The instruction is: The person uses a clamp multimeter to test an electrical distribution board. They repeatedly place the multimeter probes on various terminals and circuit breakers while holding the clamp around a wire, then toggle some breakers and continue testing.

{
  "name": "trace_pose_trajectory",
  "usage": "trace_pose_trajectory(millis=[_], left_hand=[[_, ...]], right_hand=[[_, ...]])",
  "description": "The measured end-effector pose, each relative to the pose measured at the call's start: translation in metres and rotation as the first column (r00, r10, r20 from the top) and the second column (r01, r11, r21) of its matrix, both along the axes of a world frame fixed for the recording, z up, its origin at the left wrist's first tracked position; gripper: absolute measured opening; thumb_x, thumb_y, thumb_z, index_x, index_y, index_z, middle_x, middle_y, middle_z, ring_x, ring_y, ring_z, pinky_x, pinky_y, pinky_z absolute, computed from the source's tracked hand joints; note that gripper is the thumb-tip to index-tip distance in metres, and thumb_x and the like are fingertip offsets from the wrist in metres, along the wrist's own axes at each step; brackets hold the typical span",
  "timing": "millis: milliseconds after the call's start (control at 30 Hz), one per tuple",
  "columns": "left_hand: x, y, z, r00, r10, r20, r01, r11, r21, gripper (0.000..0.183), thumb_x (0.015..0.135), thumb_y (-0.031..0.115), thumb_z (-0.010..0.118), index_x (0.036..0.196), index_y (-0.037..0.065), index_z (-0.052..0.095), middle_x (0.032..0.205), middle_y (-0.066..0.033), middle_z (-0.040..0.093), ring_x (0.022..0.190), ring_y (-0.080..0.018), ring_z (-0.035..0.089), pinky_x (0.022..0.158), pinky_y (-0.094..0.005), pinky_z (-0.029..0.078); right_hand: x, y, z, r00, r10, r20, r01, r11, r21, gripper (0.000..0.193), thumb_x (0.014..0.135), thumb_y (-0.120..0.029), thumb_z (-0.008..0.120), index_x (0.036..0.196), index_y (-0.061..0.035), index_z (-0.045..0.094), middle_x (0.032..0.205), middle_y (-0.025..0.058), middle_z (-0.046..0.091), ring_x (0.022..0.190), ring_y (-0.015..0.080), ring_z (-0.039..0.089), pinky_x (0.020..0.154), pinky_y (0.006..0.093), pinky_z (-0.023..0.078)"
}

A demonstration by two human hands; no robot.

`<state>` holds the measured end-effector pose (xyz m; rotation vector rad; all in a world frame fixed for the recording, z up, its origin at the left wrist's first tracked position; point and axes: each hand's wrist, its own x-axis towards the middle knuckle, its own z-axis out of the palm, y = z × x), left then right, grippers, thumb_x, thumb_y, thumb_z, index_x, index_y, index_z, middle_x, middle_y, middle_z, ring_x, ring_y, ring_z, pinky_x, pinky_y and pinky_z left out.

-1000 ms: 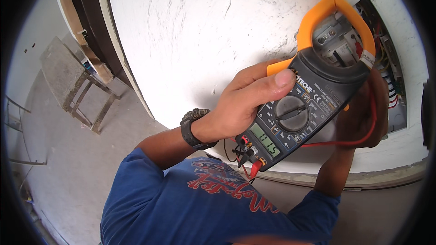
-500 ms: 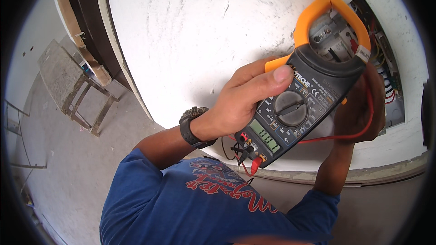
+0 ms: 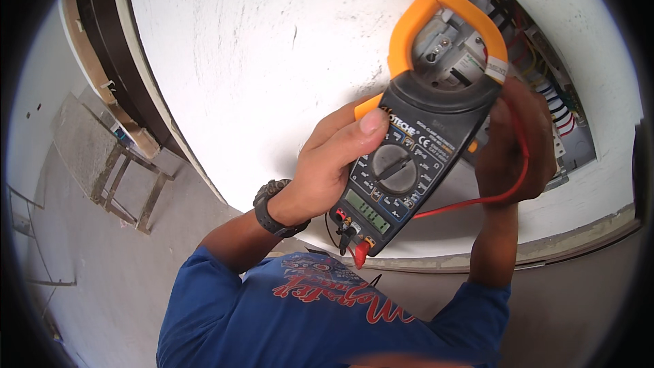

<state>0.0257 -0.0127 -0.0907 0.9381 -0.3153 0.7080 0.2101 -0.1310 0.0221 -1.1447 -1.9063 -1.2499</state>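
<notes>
While your left hand (image 3: 327,167) grips the clamp meter (image 3: 409,163) at the centre of the frame, thumb pressed on its upper left corner beside the orange trigger, you appear to be at the measuring stage: the orange clamp (image 3: 446,27) is raised toward the open electrical panel (image 3: 538,88) at the upper right, and the dial (image 3: 395,169) and display (image 3: 371,210) face you. Your right hand (image 3: 514,140) sits behind the meter's right edge, close against the panel, with a red lead (image 3: 477,199) looping round it; whether its fingers are closed on a probe or merely resting there cannot be told, since the meter hides them. Judging from this, the next move calls for a steady meter and a clear view of the display, and for care as to where that hidden hand rests among the coloured wires (image 3: 555,105). The leads plugged in at the meter's lower end (image 3: 354,238) hang near your blue shirt (image 3: 320,313) and could snag. To the left of the frame, well apart, stands a wooden frame (image 3: 126,184) on the grey floor, beside a dark door edge (image 3: 116,61); neither stands in your way. The white wall (image 3: 259,61) fills the upper middle.
</notes>
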Motion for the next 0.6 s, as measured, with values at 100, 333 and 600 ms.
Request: trace_pose_trajectory(millis=[100, 333, 600], left_hand=[[-0.002, -0.002, 0.001, 0.998, 0.049, -0.040, -0.048, 0.998, 0.032, 0.062, 0.114, 0.040, 0.045, 0.153, -0.009, 0.046, 0.131, -0.0177, 0.070, 0.110, -0.0170, 0.074, 0.094, -0.0295, 0.061], [-0.006, -0.011, -0.011, 0.971, 0.197, -0.132, -0.178, 0.973, 0.147, 0.076, 0.109, 0.059, 0.042, 0.145, -0.008, 0.047, 0.120, -0.0261, 0.072, 0.099, -0.0292, 0.079, 0.088, -0.0385, 0.066], [-0.011, -0.021, -0.036, 0.982, 0.074, -0.176, -0.053, 0.991, 0.119, 0.096, 0.096, 0.068, 0.063, 0.150, -0.009, 0.041, 0.136, -0.0290, 0.063, 0.116, -0.0342, 0.073, 0.100, -0.0439, 0.062]], right_hand=[[0.001, -0.001, -0.001, 0.999, 0.037, -0.026, -0.037, 0.999, 0.005, 0.029, 0.094, -0.003, 0.078, 0.121, 0.0015, 0.068, 0.106, 0.0138, 0.077, 0.081, 0.0263, 0.070, 0.070, 0.0379, 0.057], [0.005, -0.019, -0.008, 0.970, 0.179, -0.163, -0.182, 0.983, 0.001, 0.028, 0.099, -0.011, 0.075, 0.123, 0.0013, 0.068, 0.103, 0.0137, 0.076, 0.083, 0.0285, 0.071, 0.072, 0.0383, 0.058], [0.004, -0.031, -0.008, 0.996, 0.052, -0.068, -0.056, 0.996, -0.064, 0.031, 0.096, -0.012, 0.077, 0.123, -0.0011, 0.068, 0.101, 0.0123, 0.076, 0.090, 0.0305, 0.071, 0.079, 0.0415, 0.059]])
